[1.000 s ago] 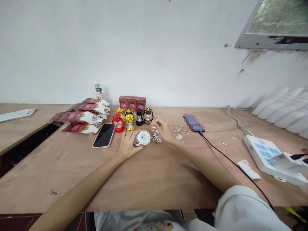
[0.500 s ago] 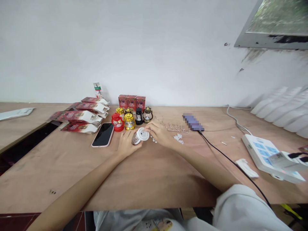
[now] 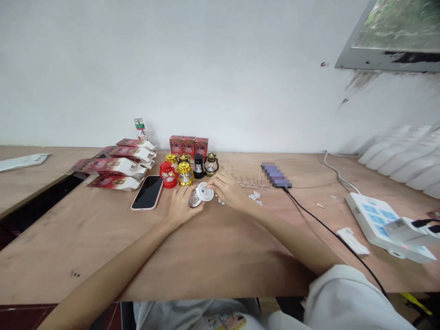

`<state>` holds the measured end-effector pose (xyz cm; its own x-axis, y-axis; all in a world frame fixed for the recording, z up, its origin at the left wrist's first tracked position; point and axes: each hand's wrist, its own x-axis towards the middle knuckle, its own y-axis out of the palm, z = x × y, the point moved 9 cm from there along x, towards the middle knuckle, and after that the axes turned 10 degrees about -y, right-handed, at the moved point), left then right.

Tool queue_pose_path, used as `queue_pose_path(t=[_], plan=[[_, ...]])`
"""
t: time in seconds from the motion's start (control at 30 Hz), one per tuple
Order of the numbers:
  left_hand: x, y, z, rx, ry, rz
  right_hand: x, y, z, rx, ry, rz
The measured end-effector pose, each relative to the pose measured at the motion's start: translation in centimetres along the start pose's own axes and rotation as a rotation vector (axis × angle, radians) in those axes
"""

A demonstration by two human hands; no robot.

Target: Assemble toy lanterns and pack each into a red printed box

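My left hand [image 3: 180, 205] grips a small white toy lantern [image 3: 201, 194], tipped so its round base faces me. My right hand [image 3: 227, 189] has its fingers pinched against that base; what they pinch is too small to see. Small white button-like bits [image 3: 220, 200] lie on the wooden table [image 3: 213, 247] just beside both hands. Behind them stand a red lantern [image 3: 168, 174], a gold one [image 3: 184, 174], a black one [image 3: 198, 166] and a dark bronze one [image 3: 211, 165].
A black phone [image 3: 148, 193] lies left of my hands, with flat red boxes [image 3: 115, 168] beyond it and three upright red boxes [image 3: 188, 146] at the wall. Metal clips [image 3: 252, 184], a blurred device [image 3: 276, 175] with black cable, and a white power strip [image 3: 381, 223] lie to the right.
My right hand moved left from the loose white bits onto the lantern's base. My left hand lifted and tilted the lantern slightly. In the last half second almost nothing moved.
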<state>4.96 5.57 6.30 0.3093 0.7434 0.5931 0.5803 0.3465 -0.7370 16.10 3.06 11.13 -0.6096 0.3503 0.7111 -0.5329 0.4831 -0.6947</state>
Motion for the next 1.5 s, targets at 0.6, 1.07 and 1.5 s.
queue_pose_path(t=[0.6,1.07,1.5], plan=[[-0.2,0.3,0.0,0.050,0.027,0.000,-0.2,-0.6,1.3,-0.120,-0.029,-0.084],[-0.5,0.5,-0.9,0.007,0.117,0.068,-3.1,5.2,-4.7,1.107,0.756,0.033],[-0.2,0.4,0.5,-0.161,-0.043,0.084,-6.3,2.1,-16.1,0.110,1.023,0.139]])
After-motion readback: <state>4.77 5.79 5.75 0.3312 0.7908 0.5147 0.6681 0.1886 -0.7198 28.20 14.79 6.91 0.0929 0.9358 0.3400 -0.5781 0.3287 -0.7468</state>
